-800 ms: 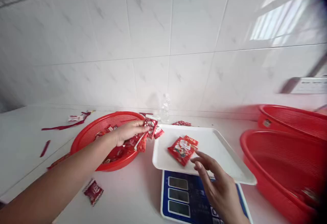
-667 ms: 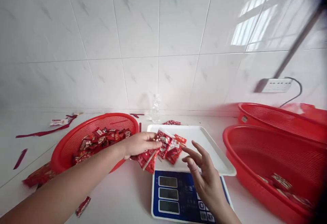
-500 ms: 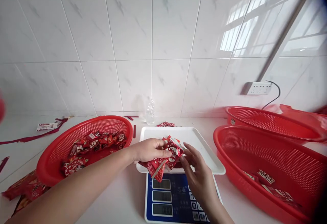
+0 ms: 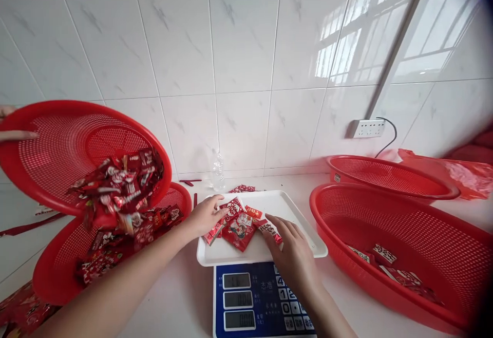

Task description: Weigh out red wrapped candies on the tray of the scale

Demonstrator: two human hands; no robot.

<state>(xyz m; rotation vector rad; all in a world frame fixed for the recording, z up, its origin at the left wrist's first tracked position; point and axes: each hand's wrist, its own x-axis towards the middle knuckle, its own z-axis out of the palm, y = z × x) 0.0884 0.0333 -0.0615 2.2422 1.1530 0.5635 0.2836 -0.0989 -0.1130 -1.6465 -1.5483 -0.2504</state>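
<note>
My left hand [image 4: 203, 217] reaches onto the white tray [image 4: 287, 205] and pinches a bunch of red snack packets [image 4: 228, 213] that rest on it. More red packets [image 4: 239, 229] lie on the tray between my hands. Across from it, my right hand [image 4: 288, 243] lies flat and open on the tray's front right, fingertips on a packet [image 4: 268, 228]. The tray sits on a blue digital scale [image 4: 262, 299].
At the left, another person's hand [image 4: 13, 133] tilts a red basket [image 4: 57, 137], spilling packets into a red basket [image 4: 54, 276] below. Two more red baskets, the nearer [image 4: 385, 214] and the farther [image 4: 385, 176], stand on the right. A small bottle [image 4: 218, 171] and a wall socket [image 4: 367, 128] are behind.
My left hand carried a bunch of packets from the left basket onto the tray. My right hand came down onto the tray. A second basket has appeared, tilted over the left one.
</note>
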